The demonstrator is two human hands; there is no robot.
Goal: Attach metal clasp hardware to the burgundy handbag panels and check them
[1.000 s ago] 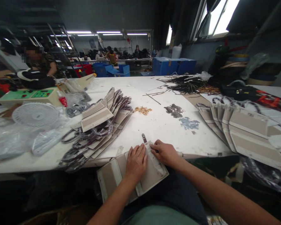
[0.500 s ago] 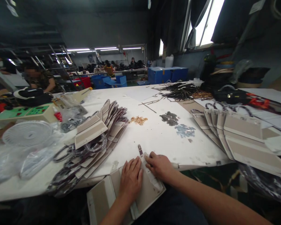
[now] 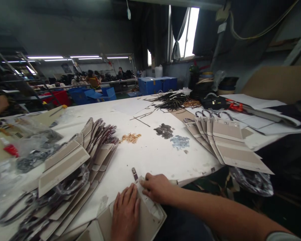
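- At the bottom centre of the frame I have the left hand laid flat, palm down, its fingers straight and close together on a beige bag panel.
- Just beside it, the right hand is curled, with thumb and forefinger drawn in narrow at the panel's upper end; from here I can't make out whether anything is pinched between them.
- The panel sits in the lower middle of the frame, its lower part cut off by the bottom edge; a whitish strip runs down its right side.
- Just above the fingertips I see a dark strap tab with a metal fitting, pointing away over the white desk.
- In mid-frame lie three small heaps: gold-coloured hardware, dark grey pieces and, near those, pale bluish pieces.
- A fanned stack of beige panels with dark handles fills the lower left; a second fanned stack leans at the desk's right edge.
- Toward the upper middle I see a tangle of black cords.
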